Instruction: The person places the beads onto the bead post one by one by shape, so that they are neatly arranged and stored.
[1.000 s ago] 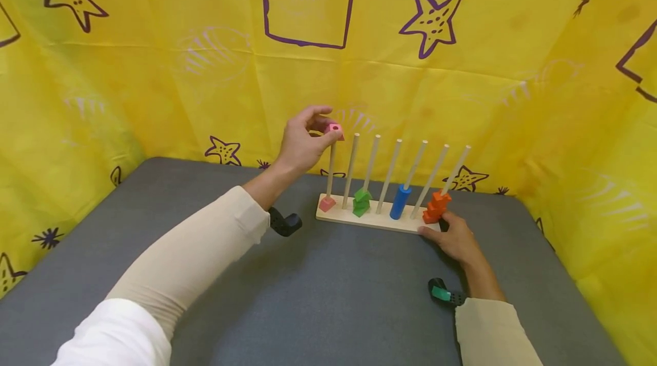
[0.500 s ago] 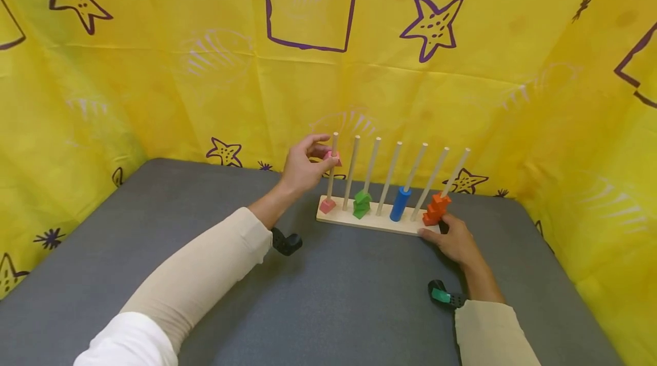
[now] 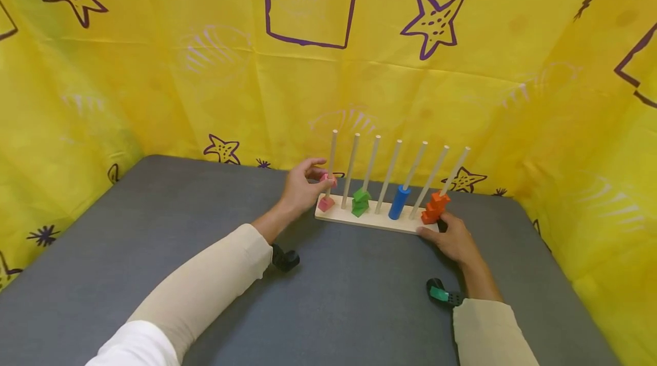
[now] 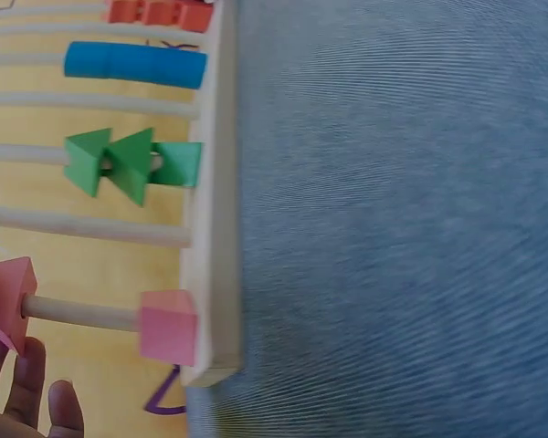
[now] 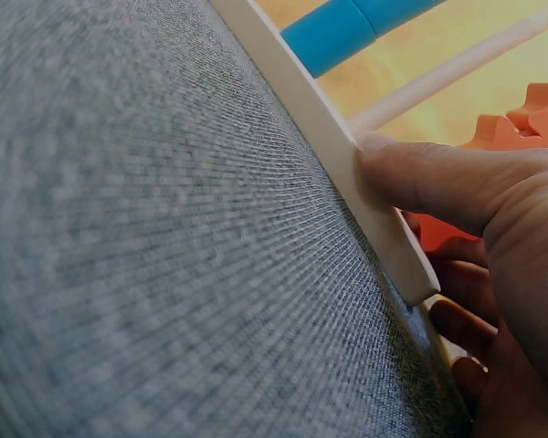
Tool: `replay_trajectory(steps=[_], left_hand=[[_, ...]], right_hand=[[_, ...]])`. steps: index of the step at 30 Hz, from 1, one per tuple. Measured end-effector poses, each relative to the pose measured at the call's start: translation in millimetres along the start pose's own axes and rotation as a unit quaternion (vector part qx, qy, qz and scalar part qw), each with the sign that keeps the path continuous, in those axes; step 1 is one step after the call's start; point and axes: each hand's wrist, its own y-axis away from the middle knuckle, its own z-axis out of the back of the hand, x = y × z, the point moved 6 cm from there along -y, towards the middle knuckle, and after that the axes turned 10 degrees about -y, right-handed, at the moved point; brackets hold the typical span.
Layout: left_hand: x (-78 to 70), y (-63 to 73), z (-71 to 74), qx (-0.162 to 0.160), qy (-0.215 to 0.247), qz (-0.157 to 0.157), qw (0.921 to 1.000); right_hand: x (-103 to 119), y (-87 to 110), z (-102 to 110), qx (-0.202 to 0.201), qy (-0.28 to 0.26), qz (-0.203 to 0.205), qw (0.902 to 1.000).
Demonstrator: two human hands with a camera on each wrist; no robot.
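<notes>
My left hand (image 3: 301, 188) pinches a pink block (image 4: 11, 299) that is threaded on the leftmost peg of a wooden peg board (image 3: 380, 221). Below it on the same peg, a second pink block (image 4: 168, 327) sits against the base, with a stretch of bare peg between the two. At the board's other end my right hand (image 3: 455, 238) grips the base, its thumb (image 5: 429, 178) on the front edge and its fingers behind. Orange star-like blocks (image 3: 435, 208) are stacked on the peg beside that hand.
Green triangular blocks (image 3: 360, 204) sit on the third peg and blue cylinders (image 3: 399, 202) on the fifth. Three pegs between the stacks are bare. The board stands on a dark grey table (image 3: 333, 297), near a yellow patterned cloth (image 3: 308, 86) hanging behind.
My left hand has brought the pink block from the top of the leftmost peg down along it, close above the lower pink block. The right hand has stayed at the board's right end.
</notes>
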Motion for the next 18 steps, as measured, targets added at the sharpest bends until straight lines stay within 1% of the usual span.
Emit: replay_trajectory(steps=[4, 8, 11, 15, 18], left_hand=[[10.5, 4.7, -4.1, -0.004, -0.001, 0.012, 0.9999], [18.8, 8.6, -6.3, -0.010, 0.001, 0.029, 0.9995], [22.7, 10.2, -8.0, -0.008, 0.002, 0.040, 0.9992], [27.1, 11.8, -10.1, -0.004, -0.009, 0.053, 0.9985], [30.2, 12.0, -11.6, -0.002, -0.019, 0.057, 0.9982]], right_hand=[[1, -0.3, -1, 0.001, 0.000, -0.005, 1.0000], [4, -0.6, -1, 0.003, -0.006, 0.000, 1.0000], [4, -0.2, -1, 0.001, -0.004, 0.006, 1.0000], [3, 1.1, -1, 0.002, 0.003, -0.001, 1.0000], [2, 1.5, -1, 0.003, 0.001, -0.006, 1.0000]])
